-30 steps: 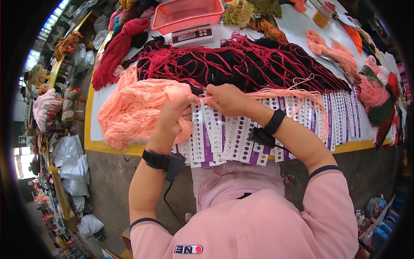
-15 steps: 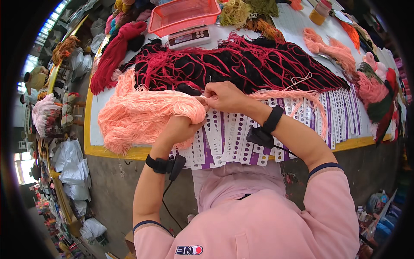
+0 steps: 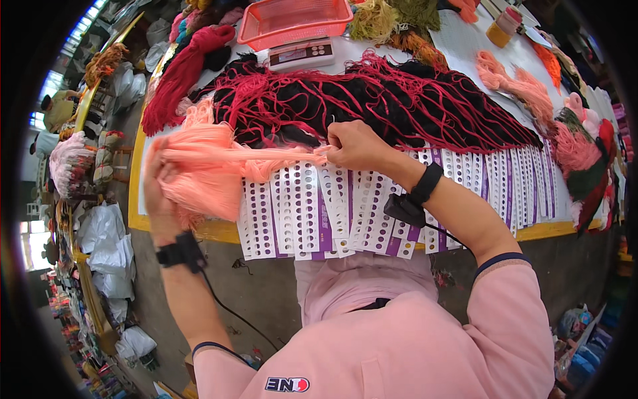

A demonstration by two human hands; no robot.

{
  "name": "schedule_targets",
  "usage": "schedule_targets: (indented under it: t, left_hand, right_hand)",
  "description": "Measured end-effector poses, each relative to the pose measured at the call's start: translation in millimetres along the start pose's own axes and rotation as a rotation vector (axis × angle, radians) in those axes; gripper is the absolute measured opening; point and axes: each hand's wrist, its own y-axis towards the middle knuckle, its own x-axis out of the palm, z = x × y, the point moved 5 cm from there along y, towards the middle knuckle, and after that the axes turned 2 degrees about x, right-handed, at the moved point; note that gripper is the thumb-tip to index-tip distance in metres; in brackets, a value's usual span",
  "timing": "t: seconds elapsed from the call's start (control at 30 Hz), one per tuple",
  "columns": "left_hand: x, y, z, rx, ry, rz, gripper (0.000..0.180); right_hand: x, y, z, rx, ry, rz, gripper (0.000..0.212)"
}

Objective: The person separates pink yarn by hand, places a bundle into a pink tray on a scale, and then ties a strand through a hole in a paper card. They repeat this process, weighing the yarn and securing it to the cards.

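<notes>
while your right hand (image 3: 353, 146) pinches peach yarn (image 3: 209, 186), grip of your blurred left hand (image 3: 158, 181) indeterminable, uneven pull could cause tangles.

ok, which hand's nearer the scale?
Right. The right hand is just across the black-and-red yarn from the scale, slightly to its right; the left hand is farther off, down to its left, at the peach yarn.

This looks like a yarn workshop: a long yellow-edged table (image 3: 212, 232) bears peach yarn (image 3: 211, 194), black and red yarn (image 3: 359, 103), rows of punched cards (image 3: 307, 213) and a small scale (image 3: 301, 54), while bulging plastic bags (image 3: 103, 243) crowd the bare grey floor (image 3: 259, 296) alongside.
</notes>
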Motion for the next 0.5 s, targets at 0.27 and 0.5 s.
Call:
schedule_targets:
  t: [0.27,0.5]
  left_hand:
    - [67.5,-11.2,-40.2,0.286,0.941,-0.054,0.013]
    - [127.3,-58.7,-147.9,-0.347,0.367,-0.055,0.019]
  right_hand:
    - [17.5,-10.7,-8.9,-0.159,0.218,-0.056,0.020]
    - [25.1,-7.6,-15.4,-0.125,0.234,-0.025,0.019]
